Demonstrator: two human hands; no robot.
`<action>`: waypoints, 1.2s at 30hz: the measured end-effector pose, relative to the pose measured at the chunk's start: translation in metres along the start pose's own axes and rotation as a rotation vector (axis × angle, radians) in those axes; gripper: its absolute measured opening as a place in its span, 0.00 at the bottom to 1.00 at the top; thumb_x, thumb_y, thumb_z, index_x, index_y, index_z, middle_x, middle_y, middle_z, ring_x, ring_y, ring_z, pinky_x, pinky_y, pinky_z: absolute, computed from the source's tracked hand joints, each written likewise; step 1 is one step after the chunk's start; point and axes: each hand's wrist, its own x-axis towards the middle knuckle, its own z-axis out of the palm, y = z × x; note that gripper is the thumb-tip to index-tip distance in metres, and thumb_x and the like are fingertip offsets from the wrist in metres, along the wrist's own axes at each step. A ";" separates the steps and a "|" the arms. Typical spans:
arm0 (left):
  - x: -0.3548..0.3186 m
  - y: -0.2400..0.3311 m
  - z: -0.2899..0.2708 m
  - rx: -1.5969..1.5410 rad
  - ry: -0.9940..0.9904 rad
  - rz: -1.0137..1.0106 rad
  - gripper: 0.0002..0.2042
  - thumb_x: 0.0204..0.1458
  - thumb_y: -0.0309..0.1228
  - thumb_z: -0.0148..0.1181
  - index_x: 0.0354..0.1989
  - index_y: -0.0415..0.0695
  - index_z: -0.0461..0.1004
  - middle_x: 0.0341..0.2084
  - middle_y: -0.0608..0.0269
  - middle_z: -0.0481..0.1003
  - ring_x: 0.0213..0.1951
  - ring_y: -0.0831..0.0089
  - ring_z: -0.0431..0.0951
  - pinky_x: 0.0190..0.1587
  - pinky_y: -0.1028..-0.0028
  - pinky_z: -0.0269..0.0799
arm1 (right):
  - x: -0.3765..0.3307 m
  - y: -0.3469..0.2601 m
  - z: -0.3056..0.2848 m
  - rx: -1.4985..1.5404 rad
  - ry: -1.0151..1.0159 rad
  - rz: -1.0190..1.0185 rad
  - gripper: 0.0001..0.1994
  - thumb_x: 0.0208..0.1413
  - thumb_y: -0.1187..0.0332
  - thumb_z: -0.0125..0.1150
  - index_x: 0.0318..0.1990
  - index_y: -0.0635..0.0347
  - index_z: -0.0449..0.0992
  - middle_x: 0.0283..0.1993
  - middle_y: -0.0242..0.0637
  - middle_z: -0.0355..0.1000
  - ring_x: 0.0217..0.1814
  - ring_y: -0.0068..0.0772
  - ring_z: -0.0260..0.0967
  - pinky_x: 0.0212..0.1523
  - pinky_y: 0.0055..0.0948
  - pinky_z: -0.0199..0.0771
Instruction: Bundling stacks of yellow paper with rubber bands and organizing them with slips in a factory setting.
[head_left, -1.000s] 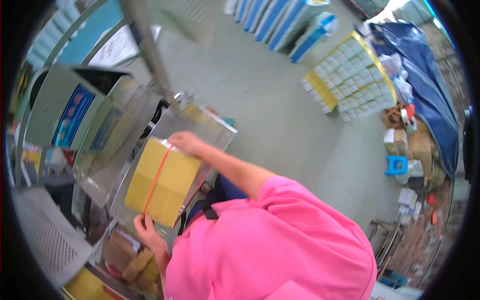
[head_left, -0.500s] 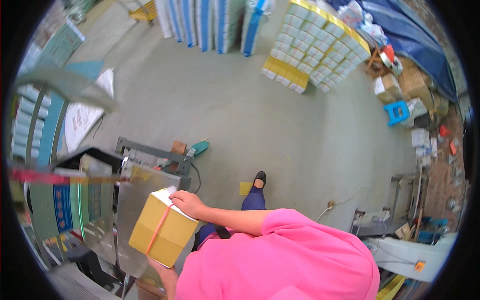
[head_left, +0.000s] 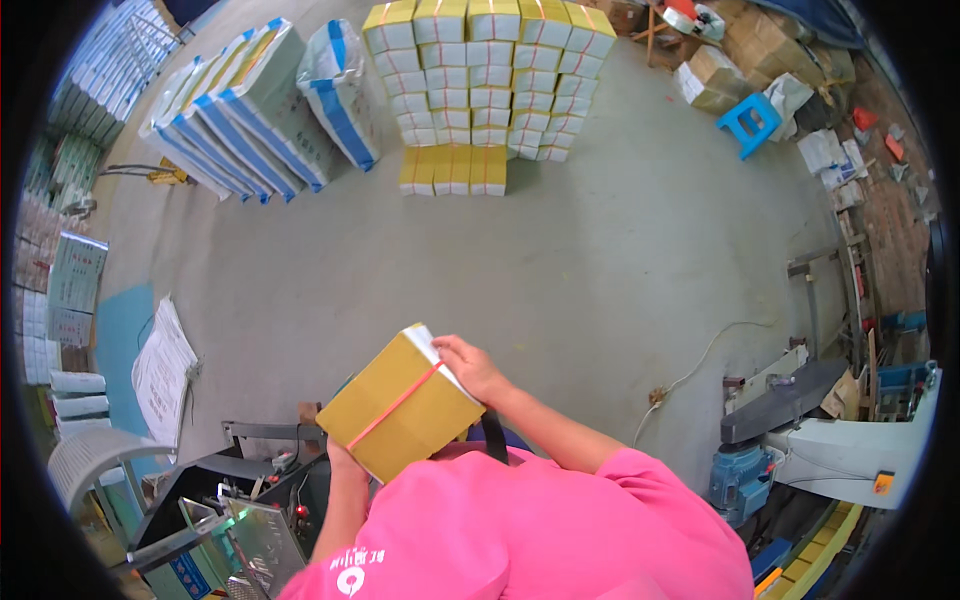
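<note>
A thick bundle of white paper (head_left: 400, 405) with a mustard-yellow cover sheet is held in front of my body, tilted. A pinkish-red strap runs across its cover. My right hand (head_left: 471, 369) grips the white far-right edge, its fingers bent over the side. At the near-left edge my left hand (head_left: 346, 463) supports the bundle, with most of its fingers hidden beneath.
Similar strapped bundles (head_left: 490, 80) are stacked on the floor ahead, beside tall white-and-blue sacks (head_left: 265, 115). A machine (head_left: 245, 520) stands close at lower left, another (head_left: 745, 470) at right. A blue stool (head_left: 750, 125) and a cable (head_left: 700, 355) are on the right.
My body has turned right, so the stack now lies ahead and the left machine has slid toward the lower left. The bundle has come away from that machine, still in both hands.
</note>
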 end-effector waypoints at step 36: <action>0.667 -0.439 0.447 -0.647 0.508 -0.315 0.27 0.65 0.51 0.31 0.56 0.43 0.67 0.54 0.60 0.70 0.56 0.62 0.70 0.58 0.63 0.67 | 0.755 0.195 -0.577 -0.302 -0.584 0.722 0.25 0.67 0.54 0.40 0.62 0.62 0.67 0.61 0.41 0.67 0.64 0.32 0.62 0.63 0.28 0.59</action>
